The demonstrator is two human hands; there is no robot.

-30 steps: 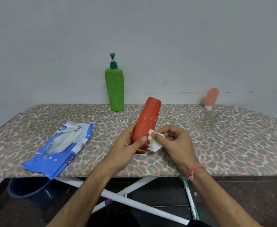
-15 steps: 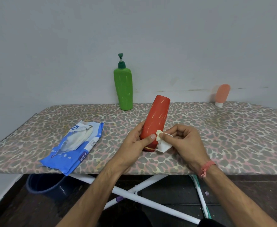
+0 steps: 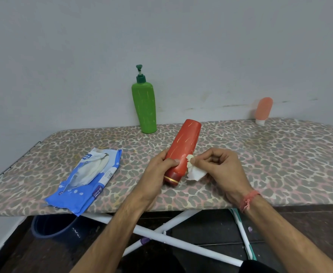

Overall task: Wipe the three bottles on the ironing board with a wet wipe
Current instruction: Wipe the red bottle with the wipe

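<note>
Left hand (image 3: 157, 170) grips tilted red bottle (image 3: 183, 152), cap end on ironing board (image 3: 260, 154) near front edge; right hand (image 3: 219, 168) pinches wet wipe (image 3: 194, 171) against bottle's side; green pump bottle (image 3: 144, 107), pink tube (image 3: 263, 111) upright by wall.

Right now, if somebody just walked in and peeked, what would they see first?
Probably the red bottle in the middle, tilted, gripped low by the left hand while the right hand presses a white wet wipe to its side. Next, the tall green pump bottle standing at the back by the wall. Then the blue wipes pack lying to the left on the spotted ironing board.
</note>
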